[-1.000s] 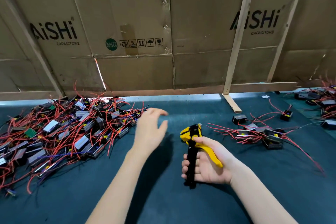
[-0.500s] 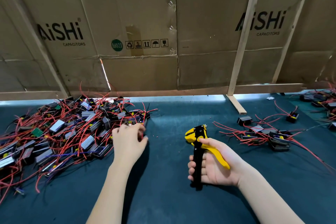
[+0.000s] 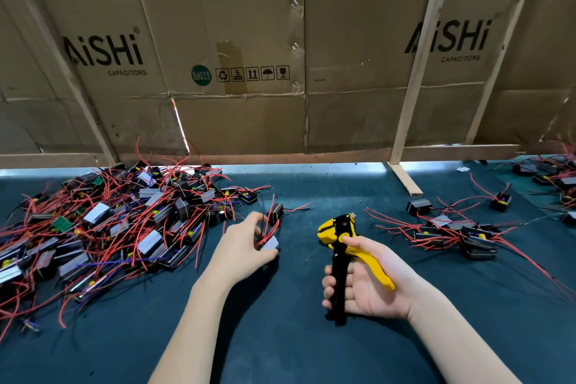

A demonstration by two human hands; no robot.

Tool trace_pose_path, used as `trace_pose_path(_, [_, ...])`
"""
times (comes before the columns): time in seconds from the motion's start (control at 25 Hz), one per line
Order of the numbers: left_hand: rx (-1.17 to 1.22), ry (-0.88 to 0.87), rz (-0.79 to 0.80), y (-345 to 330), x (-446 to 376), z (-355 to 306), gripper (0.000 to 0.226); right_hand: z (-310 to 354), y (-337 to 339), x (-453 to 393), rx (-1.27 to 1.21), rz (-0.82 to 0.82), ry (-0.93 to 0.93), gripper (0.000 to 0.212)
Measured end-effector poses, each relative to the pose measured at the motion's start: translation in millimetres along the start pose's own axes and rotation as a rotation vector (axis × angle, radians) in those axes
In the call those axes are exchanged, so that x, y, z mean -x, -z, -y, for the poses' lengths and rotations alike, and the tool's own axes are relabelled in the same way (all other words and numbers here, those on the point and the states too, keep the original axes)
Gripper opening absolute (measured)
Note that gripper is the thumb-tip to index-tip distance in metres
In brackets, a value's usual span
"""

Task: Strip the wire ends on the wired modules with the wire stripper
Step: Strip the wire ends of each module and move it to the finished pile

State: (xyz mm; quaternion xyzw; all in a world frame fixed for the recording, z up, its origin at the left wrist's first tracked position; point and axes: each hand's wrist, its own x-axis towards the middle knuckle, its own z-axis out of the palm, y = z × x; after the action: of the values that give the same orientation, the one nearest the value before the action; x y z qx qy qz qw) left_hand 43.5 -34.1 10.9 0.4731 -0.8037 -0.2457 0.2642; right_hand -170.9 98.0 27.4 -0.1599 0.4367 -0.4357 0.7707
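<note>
— What colours do you make out on the dark teal felt-covered table?

— A tangled heap of black box-shaped modules with red wires, some with silver-grey faces, a few blue wires and one green circuit board.

— And the tool?

— A yellow-and-black plastic wire stripper: yellow head and one yellow handle, the other black.

— Behind?

— A brown corrugated cardboard wall with black "AiSHi CAPACITORS" lettering, a green round sticker, black packing symbols and pale wooden battens.

Two hands, one wire stripper, one wired module held up, a left heap too tangled to count, and roughly seven modules scattered right.
</note>
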Motion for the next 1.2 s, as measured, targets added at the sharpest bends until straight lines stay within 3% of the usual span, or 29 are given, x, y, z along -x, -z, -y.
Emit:
trace_pose_path(0.16, [0.243, 0.195, -0.657, 15, -3, 7, 0.062, 0, 0, 0, 0.009, -0.001, 0.001, 0.050])
trace_pose_path(0.24, [0.324, 0.179, -0.886, 24, -2, 10, 0.069, 0, -1, 0, 0.009, 0.000, 0.003, 0.051])
trace_pose_path(0.32, [0.400, 0.108, -1.028, 27, 0, 5, 0.067, 0, -1, 1, 0.010, -0.003, 0.001, 0.051])
trace_pose_path(0.44, [0.306, -0.124, -1.114, 21, 3, -8, 0.059, 0, -1, 1, 0.004, -0.002, 0.001, 0.050])
trace_pose_path(0.52, [0.236, -0.330, -1.012, 14, 3, -15, 0.055, 0, -1, 1, 0.001, -0.001, 0.001, 0.049])
trace_pose_path(0.6, [0.160, -0.448, -0.718, 4, 3, -19, 0.052, 0, -1, 1, -0.002, -0.003, -0.001, 0.049])
trace_pose_path(0.72, [-0.080, -0.406, -0.147, -14, 5, -17, 0.053, 0, -1, 1, -0.010, -0.006, -0.001, 0.049])
trace_pose_path(0.8, [-0.267, -0.391, 0.008, -23, 5, -12, 0.039, 0, -1, 1, -0.010, -0.003, -0.003, 0.049])
trace_pose_path(1.08, [-0.199, -0.269, -0.018, -21, 6, -13, 0.023, 0, -2, 1, 0.008, -0.006, -0.005, 0.050])
trace_pose_path(1.2, [-0.255, -0.212, -0.061, -23, 6, -14, 0.032, 0, -2, 1, 0.016, -0.001, -0.003, 0.050])
